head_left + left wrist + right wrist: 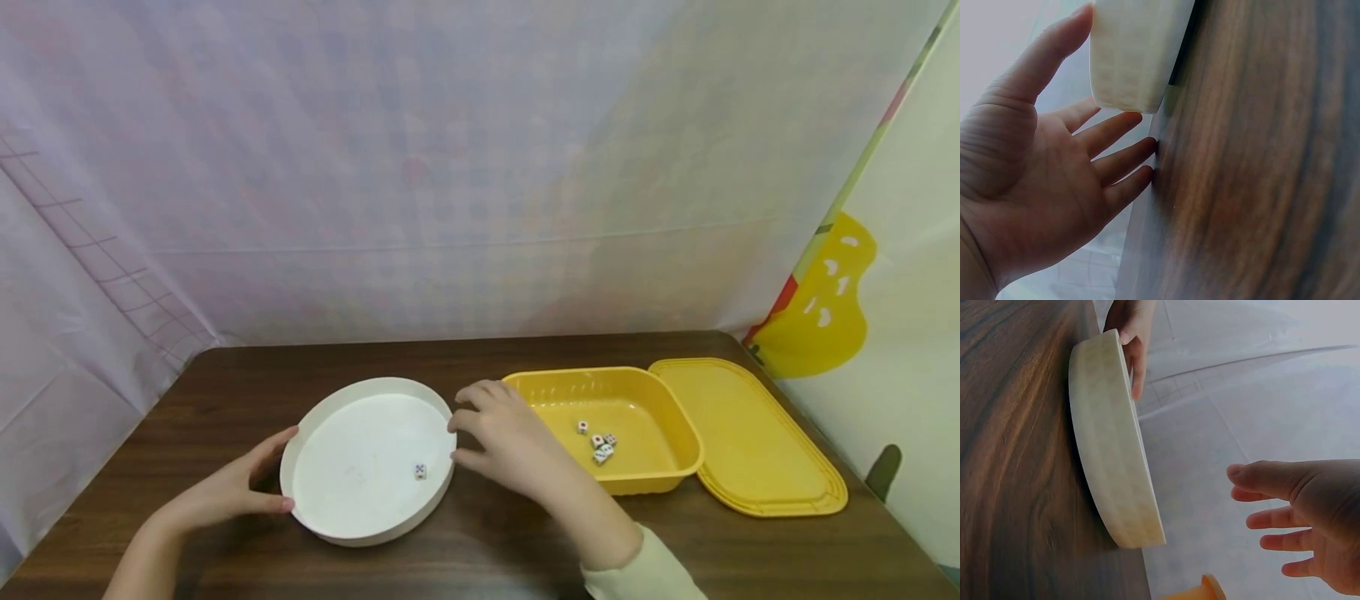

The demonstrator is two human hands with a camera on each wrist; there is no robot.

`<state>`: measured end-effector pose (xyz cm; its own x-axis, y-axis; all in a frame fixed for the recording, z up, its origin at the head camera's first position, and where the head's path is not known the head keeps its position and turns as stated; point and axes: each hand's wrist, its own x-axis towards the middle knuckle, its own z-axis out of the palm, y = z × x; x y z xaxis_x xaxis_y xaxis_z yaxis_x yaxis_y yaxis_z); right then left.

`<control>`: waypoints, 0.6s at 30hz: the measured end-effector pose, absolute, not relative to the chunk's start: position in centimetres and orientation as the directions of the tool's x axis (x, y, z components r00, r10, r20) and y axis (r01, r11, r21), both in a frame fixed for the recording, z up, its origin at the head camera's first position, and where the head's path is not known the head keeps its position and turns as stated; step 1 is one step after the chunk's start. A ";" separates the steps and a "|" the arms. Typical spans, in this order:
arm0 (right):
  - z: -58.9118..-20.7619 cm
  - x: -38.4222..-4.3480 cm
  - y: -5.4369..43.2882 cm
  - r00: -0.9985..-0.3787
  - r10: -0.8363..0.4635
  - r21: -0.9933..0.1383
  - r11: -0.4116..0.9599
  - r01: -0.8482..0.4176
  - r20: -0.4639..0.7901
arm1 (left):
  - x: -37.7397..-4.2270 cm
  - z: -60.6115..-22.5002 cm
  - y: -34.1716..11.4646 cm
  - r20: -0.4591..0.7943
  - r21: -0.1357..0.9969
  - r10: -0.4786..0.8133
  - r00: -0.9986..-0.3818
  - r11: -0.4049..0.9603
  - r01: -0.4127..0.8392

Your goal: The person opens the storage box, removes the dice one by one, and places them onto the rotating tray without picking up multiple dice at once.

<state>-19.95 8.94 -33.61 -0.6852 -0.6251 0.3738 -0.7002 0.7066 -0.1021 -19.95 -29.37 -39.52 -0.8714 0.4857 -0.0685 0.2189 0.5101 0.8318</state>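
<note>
A round white tray [360, 467] with a raised rim rests on the table, one white die [420, 472] lying inside near its right side. At the tray's left edge is my left hand [217, 492], its thumb and fingers spread and touching the outer wall. The left wrist view shows that hand [1054, 169] with its fingers extended against the tray wall [1132, 56]. My right hand [504, 433] hovers by the tray's right rim, holding nothing. In the right wrist view this hand [1310, 519] has loosely extended fingers, apart from the tray wall [1110, 450].
A yellow rectangular container [637, 458] stands right of the tray, with several white dice [598, 442] on its floor. Its flat yellow lid [757, 442] lies farther right on the brown wooden table [300, 575]. A pale patterned curtain [450, 183] hangs behind the table.
</note>
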 end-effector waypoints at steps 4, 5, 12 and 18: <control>-33.6 -19.9 9.5 -0.690 -0.619 -0.117 0.707 -0.698 0.375 | -19.9 -39.5 -29.3 -0.073 0.835 0.483 -0.873 0.507 0.211; -33.6 -19.8 9.7 -0.693 -0.617 -0.120 0.709 -0.695 0.372 | -19.9 -39.5 -29.3 -0.073 0.837 0.483 -0.873 0.505 0.210; -33.5 -19.6 10.8 -0.718 -0.596 -0.105 0.739 -0.665 0.359 | -19.9 -39.5 -29.2 -0.067 0.832 0.484 -0.873 0.510 0.219; -33.6 -19.7 11.9 -0.706 -0.591 -0.080 0.743 -0.665 0.390 | -19.8 -39.5 -29.3 -0.072 0.832 0.479 -0.875 0.513 0.213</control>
<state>-19.71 11.87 -33.57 -0.7064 -0.5908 0.3897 -0.6650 0.7426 -0.0795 -19.83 -29.27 -39.51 -0.8746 0.4795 -0.0718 0.2128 0.5127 0.8318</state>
